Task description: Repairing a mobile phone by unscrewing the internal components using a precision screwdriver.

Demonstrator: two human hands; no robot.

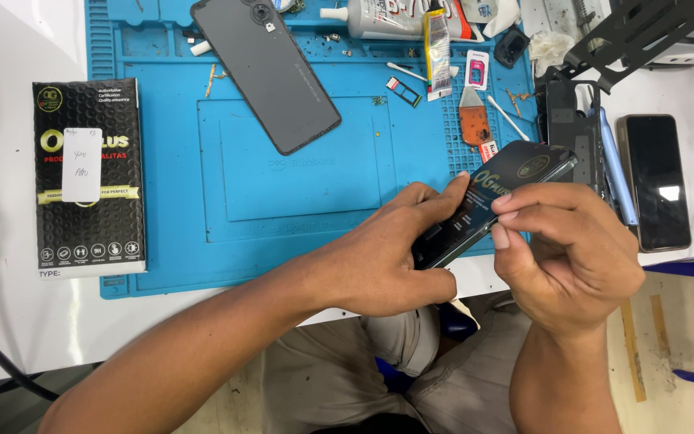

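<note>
Both my hands hold a dark phone screen panel (516, 173) with a printed protective film, tilted above the near edge of the blue work mat (283, 185). My left hand (391, 253) grips its lower left end, thumb along the top face. My right hand (568, 241) holds the right side, fingertips pinched at the film on the panel's face. A dark grey phone back (271, 72) lies face down on the mat, farther away to the left.
A black product box (90, 177) lies left of the mat on the white table. Glue tubes (435, 40), a SIM tray (404, 91), an orange pick (474, 120) and cotton swabs sit at the mat's far right. Another phone (656, 181) and a black holder (576, 133) lie right.
</note>
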